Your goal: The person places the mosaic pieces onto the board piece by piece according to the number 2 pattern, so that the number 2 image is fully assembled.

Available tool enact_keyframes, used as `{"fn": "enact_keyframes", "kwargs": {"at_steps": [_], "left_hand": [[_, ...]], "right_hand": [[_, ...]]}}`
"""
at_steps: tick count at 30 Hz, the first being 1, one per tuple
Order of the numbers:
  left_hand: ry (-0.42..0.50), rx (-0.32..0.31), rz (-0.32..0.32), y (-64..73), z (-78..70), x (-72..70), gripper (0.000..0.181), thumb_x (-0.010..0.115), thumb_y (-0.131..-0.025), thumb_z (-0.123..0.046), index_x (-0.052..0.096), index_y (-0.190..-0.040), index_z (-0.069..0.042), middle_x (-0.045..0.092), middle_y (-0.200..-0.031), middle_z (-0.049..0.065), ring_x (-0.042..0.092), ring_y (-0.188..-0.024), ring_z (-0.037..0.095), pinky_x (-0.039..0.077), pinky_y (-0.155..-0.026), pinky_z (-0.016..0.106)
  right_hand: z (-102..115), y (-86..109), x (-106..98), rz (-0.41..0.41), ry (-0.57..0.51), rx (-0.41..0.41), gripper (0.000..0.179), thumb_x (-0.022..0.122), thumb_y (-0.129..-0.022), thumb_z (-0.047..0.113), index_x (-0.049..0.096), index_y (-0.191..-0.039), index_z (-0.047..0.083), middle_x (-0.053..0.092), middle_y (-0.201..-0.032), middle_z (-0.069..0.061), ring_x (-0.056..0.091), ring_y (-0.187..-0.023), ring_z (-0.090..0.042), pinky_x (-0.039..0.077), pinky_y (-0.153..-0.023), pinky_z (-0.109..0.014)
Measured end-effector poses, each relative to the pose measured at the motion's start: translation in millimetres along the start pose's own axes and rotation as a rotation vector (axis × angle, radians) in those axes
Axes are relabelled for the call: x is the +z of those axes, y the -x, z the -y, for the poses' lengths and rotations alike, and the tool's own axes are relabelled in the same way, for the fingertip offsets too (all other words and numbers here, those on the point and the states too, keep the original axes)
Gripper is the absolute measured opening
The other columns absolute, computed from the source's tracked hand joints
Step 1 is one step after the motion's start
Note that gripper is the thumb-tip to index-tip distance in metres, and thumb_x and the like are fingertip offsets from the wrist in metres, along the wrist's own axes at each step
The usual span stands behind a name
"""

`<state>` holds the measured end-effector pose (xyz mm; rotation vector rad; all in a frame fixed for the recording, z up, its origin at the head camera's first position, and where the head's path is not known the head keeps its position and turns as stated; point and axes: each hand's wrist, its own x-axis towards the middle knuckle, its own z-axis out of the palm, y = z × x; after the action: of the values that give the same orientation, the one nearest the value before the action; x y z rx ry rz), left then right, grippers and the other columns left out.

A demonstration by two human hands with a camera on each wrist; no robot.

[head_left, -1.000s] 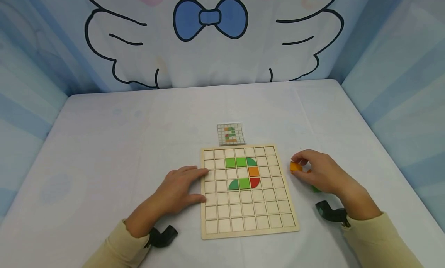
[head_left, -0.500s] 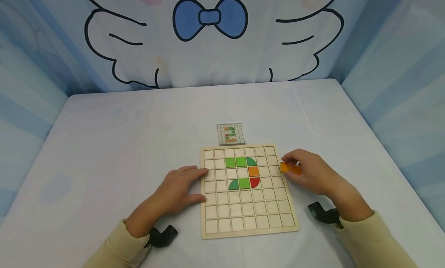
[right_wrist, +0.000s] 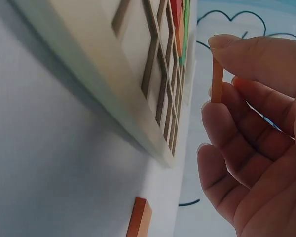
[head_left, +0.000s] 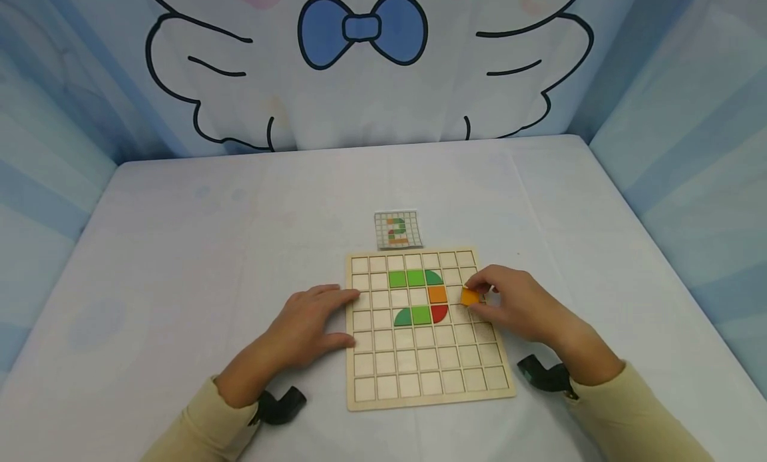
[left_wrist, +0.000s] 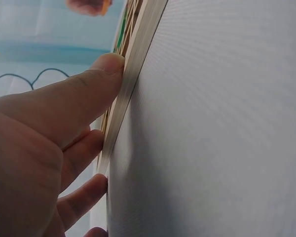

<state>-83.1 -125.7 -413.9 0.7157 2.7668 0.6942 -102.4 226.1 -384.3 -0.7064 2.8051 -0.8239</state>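
My right hand [head_left: 522,305] pinches an orange square tile [head_left: 470,296] between thumb and fingers, above the right side of a wooden grid board [head_left: 431,403]. Seen edge-on in the right wrist view, the orange tile [right_wrist: 217,81] is thin, with the thumb on top and fingertips below. My left hand [head_left: 307,325] has its fingers spread, thumb and fingertips touching the board's left edge; in the left wrist view the thumb [left_wrist: 108,64] lies against that edge. Set in the grid are several green pieces [head_left: 415,278], an orange square [head_left: 437,294] and a red quarter-round [head_left: 439,313].
A small printed card [head_left: 413,230] with a coloured grid pattern lies just behind the board. Another orange piece [right_wrist: 140,217] rests on the white tablecloth in the right wrist view. A cloth backdrop [head_left: 359,102] with a blue bow stands behind the table.
My right hand has moved left from the tablecloth to over the board, carrying the orange tile. The left hand and the pieces in the grid have stayed put.
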Motion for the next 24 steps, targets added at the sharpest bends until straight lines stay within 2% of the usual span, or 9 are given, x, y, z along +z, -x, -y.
{"fn": "enact_keyframes", "kwargs": {"at_steps": [9, 18, 24], "left_hand": [[0.001, -0.003, 0.003, -0.4, 0.3, 0.0, 0.069, 0.082, -0.084, -0.032, 0.055, -0.143, -0.010, 0.055, -0.142, 0.009, 0.045, -0.135, 0.033, 0.037, -0.103, 0.059], [0.002, -0.005, 0.005, -0.6, 0.3, -0.4, 0.069, 0.083, -0.084, -0.032, 0.055, -0.143, -0.010, 0.055, -0.142, 0.008, 0.045, -0.135, 0.033, 0.037, -0.103, 0.058], [0.004, -0.007, 0.003, -0.7, -0.3, -0.3, 0.069, 0.083, -0.084, -0.032, 0.055, -0.143, -0.010, 0.056, -0.142, 0.008, 0.046, -0.135, 0.033, 0.037, -0.103, 0.058]], "right_hand": [[7, -2.9, 9, 0.007, 0.006, -0.060, 0.024, 0.077, -0.085, 0.008, 0.068, -0.107, 0.006, 0.067, -0.103, 0.002, 0.062, -0.091, -0.017, 0.052, -0.081, -0.039], [15, -5.7, 19, 0.006, -0.013, -0.175, 0.021, 0.072, -0.087, 0.004, 0.066, -0.107, 0.005, 0.066, -0.107, -0.001, 0.062, -0.096, -0.019, 0.053, -0.085, -0.041], [26, -8.6, 24, 0.046, -0.009, -0.172, 0.022, 0.072, -0.087, 0.007, 0.066, -0.108, 0.006, 0.066, -0.107, 0.001, 0.062, -0.097, -0.017, 0.053, -0.087, -0.039]]}}
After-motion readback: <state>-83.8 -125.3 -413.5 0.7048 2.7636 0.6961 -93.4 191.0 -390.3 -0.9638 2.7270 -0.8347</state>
